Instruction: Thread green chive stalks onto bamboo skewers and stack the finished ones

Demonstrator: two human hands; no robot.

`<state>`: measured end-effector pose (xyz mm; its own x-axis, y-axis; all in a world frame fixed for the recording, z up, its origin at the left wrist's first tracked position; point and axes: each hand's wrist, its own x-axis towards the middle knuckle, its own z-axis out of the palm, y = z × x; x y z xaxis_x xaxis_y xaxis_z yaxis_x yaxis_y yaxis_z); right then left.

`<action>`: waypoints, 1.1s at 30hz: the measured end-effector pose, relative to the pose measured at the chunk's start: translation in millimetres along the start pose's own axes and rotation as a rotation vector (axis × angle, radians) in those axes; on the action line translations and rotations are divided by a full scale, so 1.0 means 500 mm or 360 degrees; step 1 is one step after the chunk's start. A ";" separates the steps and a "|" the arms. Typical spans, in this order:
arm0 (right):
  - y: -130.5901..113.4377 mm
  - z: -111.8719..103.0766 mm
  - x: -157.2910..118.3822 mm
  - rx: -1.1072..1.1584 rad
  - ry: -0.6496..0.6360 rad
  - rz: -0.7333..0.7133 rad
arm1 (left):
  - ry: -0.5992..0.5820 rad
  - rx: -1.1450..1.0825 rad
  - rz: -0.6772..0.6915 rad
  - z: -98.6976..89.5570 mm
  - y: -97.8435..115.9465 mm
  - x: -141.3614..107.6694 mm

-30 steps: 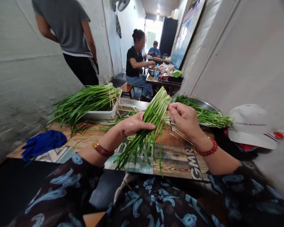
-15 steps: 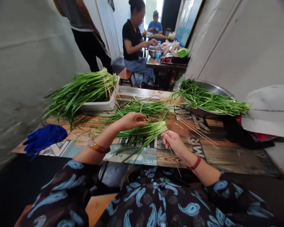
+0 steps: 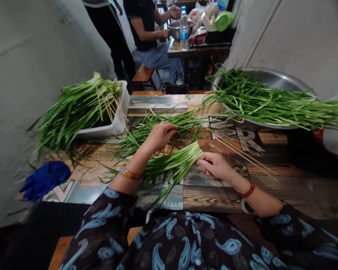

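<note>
Where the left forearm crosses the patterned table (image 3: 208,198), it hides the leafy end of a bundle of long green stalks (image 3: 174,161), which lies at the centre, its pale ends pointing to two o'clock. From this bundle, the left hand (image 3: 162,135) is at eleven o'clock, palm down and half curled, thumb near the fingers; whether it holds anything cannot be told. The right hand (image 3: 215,165) is at three o'clock, fingers bent and nearly closed, their tips right at the pale ends. A thin strand shows below it, but its grip is unclear.

Loose greens (image 3: 157,125) spread at twelve o'clock, behind the left hand. Thin straw-coloured strips (image 3: 242,154) lie at three o'clock, beyond the right hand. At ten o'clock a white tub (image 3: 124,103) is heaped with stalks; at two o'clock a steel bowl (image 3: 284,80) overflows with more. Blue cloth (image 3: 46,180) lies at nine o'clock. Farther off at twelve, a seated person (image 3: 149,41) works at another table beside a water bottle (image 3: 184,32).
</note>
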<state>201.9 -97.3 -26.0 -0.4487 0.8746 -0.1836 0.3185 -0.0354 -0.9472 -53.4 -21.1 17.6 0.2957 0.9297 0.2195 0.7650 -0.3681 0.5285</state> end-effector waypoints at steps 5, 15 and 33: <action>0.006 -0.022 0.024 -0.0186 -0.0031 -0.0265 | 0.0065 0.0111 -0.0004 0.009 -0.010 0.092; 0.005 -0.027 0.030 -0.0076 0.0057 -0.0501 | -0.0345 0.0467 -0.0203 0.089 -0.063 0.250; 0.011 -0.023 0.021 -0.0123 0.0062 -0.0526 | 0.0283 0.0575 0.0209 -0.070 0.064 0.134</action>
<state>208.7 -82.8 -29.9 -0.5067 0.8504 0.1415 0.2245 0.2886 -0.9308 -29.1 29.1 77.9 0.3249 0.8471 0.4205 0.8881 -0.4261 0.1722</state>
